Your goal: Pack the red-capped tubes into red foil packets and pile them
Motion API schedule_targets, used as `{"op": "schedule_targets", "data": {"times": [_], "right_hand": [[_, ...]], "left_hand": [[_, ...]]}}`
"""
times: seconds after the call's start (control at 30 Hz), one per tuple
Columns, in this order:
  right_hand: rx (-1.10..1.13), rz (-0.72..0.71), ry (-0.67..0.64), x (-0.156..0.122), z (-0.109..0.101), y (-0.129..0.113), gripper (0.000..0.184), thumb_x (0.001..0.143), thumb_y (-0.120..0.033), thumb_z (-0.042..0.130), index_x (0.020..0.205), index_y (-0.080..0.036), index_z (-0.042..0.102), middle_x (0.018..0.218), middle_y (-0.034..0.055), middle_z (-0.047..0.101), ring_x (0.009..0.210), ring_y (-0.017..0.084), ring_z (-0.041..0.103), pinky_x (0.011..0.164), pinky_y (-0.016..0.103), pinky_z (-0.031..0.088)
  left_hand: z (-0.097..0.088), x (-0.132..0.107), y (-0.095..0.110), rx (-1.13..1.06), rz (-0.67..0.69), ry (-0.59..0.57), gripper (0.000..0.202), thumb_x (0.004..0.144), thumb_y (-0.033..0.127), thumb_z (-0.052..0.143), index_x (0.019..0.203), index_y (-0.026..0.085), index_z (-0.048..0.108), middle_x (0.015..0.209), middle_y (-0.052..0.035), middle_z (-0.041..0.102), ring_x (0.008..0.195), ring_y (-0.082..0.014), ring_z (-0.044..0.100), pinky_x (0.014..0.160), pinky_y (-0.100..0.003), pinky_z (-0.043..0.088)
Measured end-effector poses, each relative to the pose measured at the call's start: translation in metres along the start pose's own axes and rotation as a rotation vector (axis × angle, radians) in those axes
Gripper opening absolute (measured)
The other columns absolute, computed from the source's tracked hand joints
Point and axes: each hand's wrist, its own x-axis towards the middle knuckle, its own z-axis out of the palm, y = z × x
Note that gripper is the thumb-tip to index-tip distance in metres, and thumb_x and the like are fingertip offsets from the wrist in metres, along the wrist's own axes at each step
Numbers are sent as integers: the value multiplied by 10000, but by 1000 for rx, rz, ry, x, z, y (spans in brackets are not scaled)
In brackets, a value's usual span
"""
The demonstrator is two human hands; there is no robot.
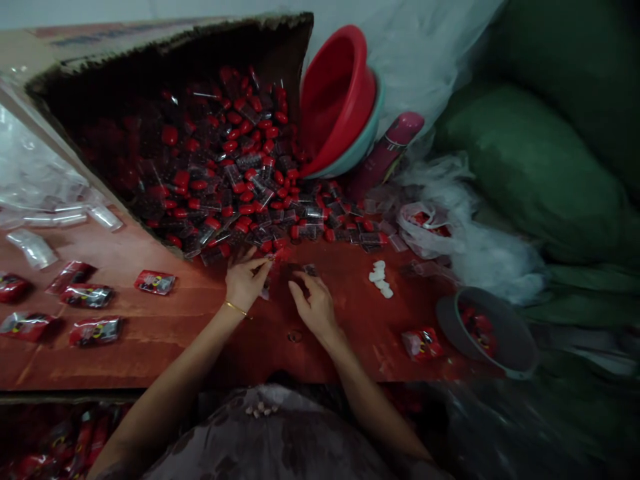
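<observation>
Since the box (pixel 50 83) opens toward the hands, red-capped containers (pixel 250 177) spill onto the table (pixel 185 317) within reach; left hand (pixel 243 280) fingers pinch a blurred piece (pixel 272 264), right hand (pixel 317 303) fingers curve apart.

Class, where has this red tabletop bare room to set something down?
Bare: between shiny red packets and left forearm; between right hand and white rounded pieces. Crowded: before the brown cardboard box, under clear, red-capped plastic containers.

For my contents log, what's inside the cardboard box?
A heap of clear, red-ended pieces lies in the box, spilling out its open front. The heap covers its lower layers and the box's floor.
</observation>
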Motion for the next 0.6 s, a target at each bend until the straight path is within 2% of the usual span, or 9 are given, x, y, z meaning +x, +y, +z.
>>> {"op": "schedule_targets", "data": {"times": [0.13,0.23,0.37,0.43,0.5,0.6], "right_hand": [[486,211,-37,11,15,-19,312,811,-422,546,996,-182,623,923,66,688,817,182,632,730,298,506],[685,281,11,16,27,-30,255,777,-403,587,891,-180,630,840,37,672,765,156,604,696,269,497],[765,334,109,14,32,-34,206,761,-390,603,775,-185,603,747,2,632,695,130,567,682,254,482],[767,334,125,11,31,-32,206,759,-388,610,746,-184,590,716,-9,609,671,121,550,677,247,471],[764,322,134,8,27,-30,203,768,-387,605,734,-187,585,698,-17,592,657,119,539,667,244,463],[787,321,128,4,23,-28,191,768,-382,602,725,-198,579,687,-23,590,642,122,538,645,242,457]], "left_hand": [[-9,-5,17,-288,-123,6,196,765,348,605,876,256,737,1056,-28,703,1118,-225,573,979,-398,433],[-11,-15,25,-443,-180,-31,206,760,320,604,891,232,737,978,-31,723,1042,-221,614,945,-387,461],[-8,-25,26,-644,-325,-91,256,732,366,634,886,188,736,905,-47,734,921,-224,654,857,-372,510],[-7,-28,26,-708,-381,-84,315,699,395,669,922,180,725,934,-53,729,913,-211,651,844,-346,511],[-8,-29,28,-789,-486,-96,399,660,443,697,952,171,705,952,-62,721,864,-187,656,770,-299,526],[-12,-29,35,-986,-739,-313,486,619,568,681,856,144,689,810,-75,710,673,-156,653,564,-245,513]]}}
